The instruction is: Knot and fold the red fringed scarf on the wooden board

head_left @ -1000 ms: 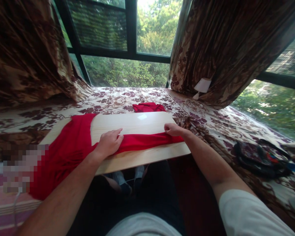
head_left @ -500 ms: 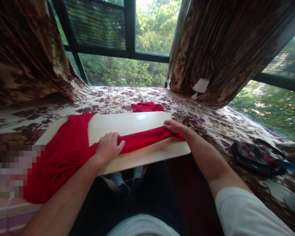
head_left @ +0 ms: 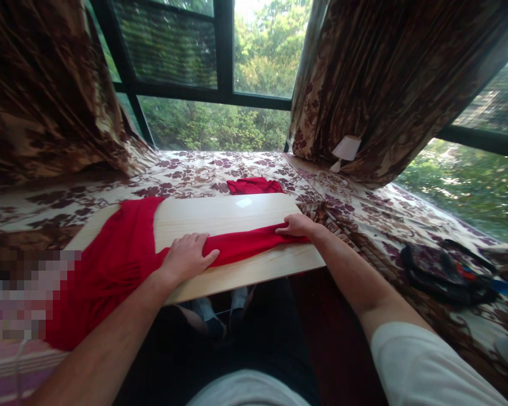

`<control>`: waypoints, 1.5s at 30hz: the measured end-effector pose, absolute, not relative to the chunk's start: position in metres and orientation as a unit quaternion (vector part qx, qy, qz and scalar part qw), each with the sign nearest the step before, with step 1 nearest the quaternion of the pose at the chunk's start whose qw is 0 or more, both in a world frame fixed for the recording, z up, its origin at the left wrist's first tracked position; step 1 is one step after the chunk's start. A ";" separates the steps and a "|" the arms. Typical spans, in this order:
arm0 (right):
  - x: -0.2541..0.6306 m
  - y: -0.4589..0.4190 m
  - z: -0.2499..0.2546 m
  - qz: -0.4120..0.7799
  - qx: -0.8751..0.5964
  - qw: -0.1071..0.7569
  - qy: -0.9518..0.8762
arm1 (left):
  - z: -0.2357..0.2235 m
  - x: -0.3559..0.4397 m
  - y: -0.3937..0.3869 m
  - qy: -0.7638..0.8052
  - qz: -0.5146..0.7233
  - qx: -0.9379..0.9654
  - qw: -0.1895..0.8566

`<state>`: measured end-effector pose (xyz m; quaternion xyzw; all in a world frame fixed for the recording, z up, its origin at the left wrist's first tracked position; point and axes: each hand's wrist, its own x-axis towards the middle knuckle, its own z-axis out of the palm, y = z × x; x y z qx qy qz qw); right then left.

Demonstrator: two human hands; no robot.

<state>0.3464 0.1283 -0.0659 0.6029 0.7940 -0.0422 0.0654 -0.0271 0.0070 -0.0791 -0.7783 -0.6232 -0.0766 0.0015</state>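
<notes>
A long red cloth (head_left: 241, 245) lies in a narrow folded strip across a pale wooden board (head_left: 190, 213). On the left it widens into a loose bunch with fringe-like strands and hangs over the board's edge. My left hand (head_left: 188, 256) rests on the strip near that bunch, fingers laid over it and thumb apart. Toward the board's right end, my right hand (head_left: 296, 225) pinches the strip between thumb and fingers. A short tail of cloth shows beyond that grip.
Behind the board a second red cloth (head_left: 254, 185) sits crumpled on the flowered cover (head_left: 186, 175). A small white lamp (head_left: 346, 149) stands by the curtain. At right lies a dark bag (head_left: 440, 276) with coloured items. My legs are below the board's front edge.
My right hand has shifted slightly down and left, and its end of the cloth has moved with it. My left hand stays on the strip, hardly moved.
</notes>
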 end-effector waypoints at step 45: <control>0.233 0.091 -0.081 -0.219 0.514 -0.155 0.814 | -0.067 -0.040 0.024 -0.606 -0.070 -0.787 -0.095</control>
